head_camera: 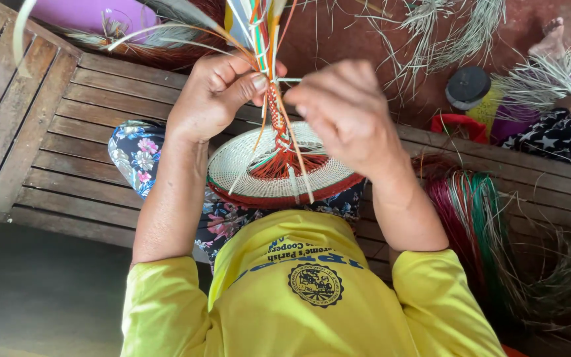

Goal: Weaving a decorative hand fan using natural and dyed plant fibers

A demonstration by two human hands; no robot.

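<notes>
Left side: bare slats of the wooden surface [67, 132] are seen beside the left hand [209, 99]; free passage is offered there.
Centre: the gap between the hands is filled by upright coloured strips [262, 33], held at the fingertips.
Below the hands: the way down is blocked by the round woven piece [239, 162] resting on the lap.
Right side: room beside the right hand [348, 112] is narrowed by a bundle of dyed red and green fibres [470, 211] lying on the slats.
Far right: loose grass strands [543, 79], a dark round lid [467, 86] and patterned cloth [563, 135] are crowded together.
Top left: a purple container [87, 13] stands at the edge.
</notes>
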